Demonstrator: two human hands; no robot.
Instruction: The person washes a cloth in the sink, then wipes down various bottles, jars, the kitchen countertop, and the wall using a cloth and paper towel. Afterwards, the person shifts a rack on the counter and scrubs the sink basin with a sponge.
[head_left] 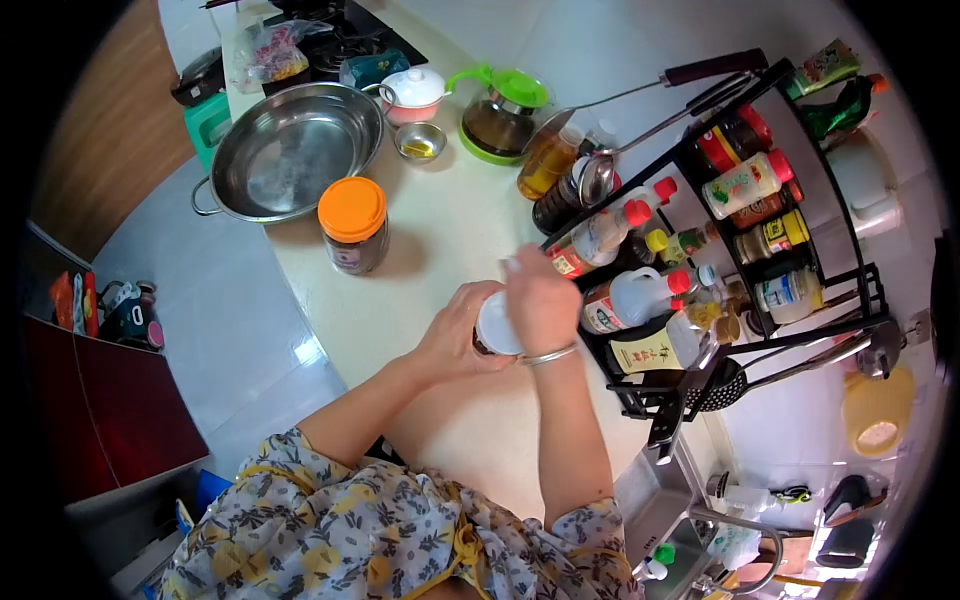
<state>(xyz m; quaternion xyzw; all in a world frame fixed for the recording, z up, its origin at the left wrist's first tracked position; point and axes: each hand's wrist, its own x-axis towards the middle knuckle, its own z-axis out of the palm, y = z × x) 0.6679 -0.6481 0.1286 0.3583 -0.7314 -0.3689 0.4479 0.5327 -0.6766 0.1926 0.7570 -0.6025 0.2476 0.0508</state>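
My left hand point(460, 335) is wrapped round a small jar with a white lid point(496, 325). A bit of the jar's dark side shows below the lid. My right hand point(540, 303), with a silver bangle at its wrist, is over the right edge of the lid. It is smeared by motion and its fingers look curled. Whether it grips the lid or something else, I cannot tell. Up and to the left, a larger jar with an orange lid point(352, 212) stands upright on the counter point(430, 225).
A wide steel pan point(297, 150) overhangs the counter's left edge. Near it are a small metal bowl point(419, 142), a white-lidded pot point(414, 92) and a green-lidded glass teapot point(505, 115). On the right stands a black rack point(745, 345) crowded with bottles; a sink point(668, 510) is at lower right.
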